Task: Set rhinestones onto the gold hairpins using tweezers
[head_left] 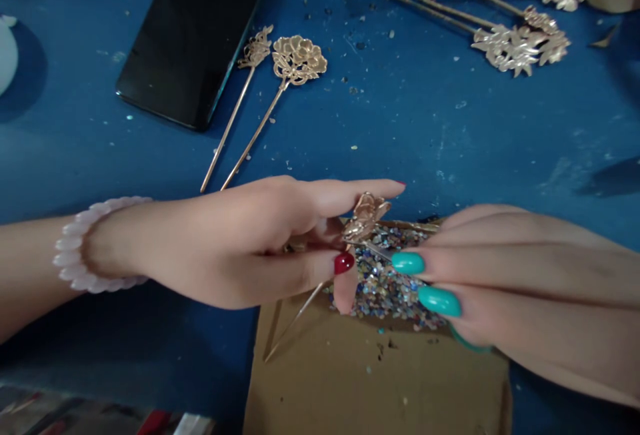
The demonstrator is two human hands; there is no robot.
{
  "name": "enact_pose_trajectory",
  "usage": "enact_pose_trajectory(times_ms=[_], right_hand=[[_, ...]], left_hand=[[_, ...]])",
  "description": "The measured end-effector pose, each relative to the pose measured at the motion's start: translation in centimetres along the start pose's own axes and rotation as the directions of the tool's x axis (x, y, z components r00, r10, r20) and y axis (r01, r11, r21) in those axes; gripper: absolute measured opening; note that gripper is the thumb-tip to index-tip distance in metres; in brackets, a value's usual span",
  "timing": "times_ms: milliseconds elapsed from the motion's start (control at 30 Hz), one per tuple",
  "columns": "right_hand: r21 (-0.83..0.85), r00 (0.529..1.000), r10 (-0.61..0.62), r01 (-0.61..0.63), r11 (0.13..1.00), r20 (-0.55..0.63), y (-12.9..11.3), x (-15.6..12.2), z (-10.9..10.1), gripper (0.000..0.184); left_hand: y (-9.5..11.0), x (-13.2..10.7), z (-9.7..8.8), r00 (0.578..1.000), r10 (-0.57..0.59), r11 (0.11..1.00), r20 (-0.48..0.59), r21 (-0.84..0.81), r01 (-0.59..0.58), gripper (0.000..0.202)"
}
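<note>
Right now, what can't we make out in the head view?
All in the head view:
Held hairpin: mid-stem, hidden by the left hand.
Tool: handle, hidden by the right hand; tip, too small.
Phone: far end, cut off by the top edge.
White object: identity, cut off by the left edge.

From my distant seat I see a craft workshop: on the flat brown cardboard sheet (380, 395) lie tiny multicoloured shiny chips (385, 291), beyond it gold metal flower-headed pins (301, 58).

The left hand (250, 241) partly hides its gold pin (367, 213); the top edge crops the phone (187, 41).
</note>
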State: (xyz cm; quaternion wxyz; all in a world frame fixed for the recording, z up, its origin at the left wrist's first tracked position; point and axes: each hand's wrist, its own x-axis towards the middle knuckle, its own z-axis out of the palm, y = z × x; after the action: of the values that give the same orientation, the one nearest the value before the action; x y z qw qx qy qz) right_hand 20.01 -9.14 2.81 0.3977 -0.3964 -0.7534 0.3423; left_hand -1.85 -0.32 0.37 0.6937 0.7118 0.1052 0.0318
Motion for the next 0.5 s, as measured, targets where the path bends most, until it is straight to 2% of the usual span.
enact_pose_trajectory(times_ms=[167,233,267,367,467,500], right_hand=[[0.011,0.999,0.040,-0.040,0.999,-0.022,-0.1,0.0,-0.3,0.013],[-0.007,0.999,0.004,-0.003,1.000,0.040,0.5,-0.1,-0.9,0.010],[-0.012,0.994,-0.027,0.029,1.000,0.107,0.8,-0.1,-1.3,0.008],[-0.037,0.982,-0.050,0.057,0.998,0.181,1.5,-0.1,-2.0,0.006],[-0.006,0.990,-0.031,0.033,0.999,0.134,1.0,-0.1,-1.6,0.010],[-0.001,0.997,-0.014,0.014,1.000,0.082,0.7,-0.1,-1.2,0.013]], left_hand=[[0.1,0.1,0.0,1.000,0.008,1.000,-0.028,0.019,-0.008,0.071],[0.1,0.1,0.0,0.999,0.002,0.999,-0.052,0.034,0.000,0.068],[0.1,0.1,0.0,0.998,0.000,0.999,-0.063,0.040,0.002,0.066],[0.1,0.1,0.1,0.997,0.005,0.998,-0.073,0.059,0.000,0.064],[0.1,0.1,0.0,0.998,0.006,0.995,-0.061,0.099,0.000,0.066],[0.1,0.1,0.0,0.997,0.010,0.993,-0.078,0.121,0.000,0.066]])
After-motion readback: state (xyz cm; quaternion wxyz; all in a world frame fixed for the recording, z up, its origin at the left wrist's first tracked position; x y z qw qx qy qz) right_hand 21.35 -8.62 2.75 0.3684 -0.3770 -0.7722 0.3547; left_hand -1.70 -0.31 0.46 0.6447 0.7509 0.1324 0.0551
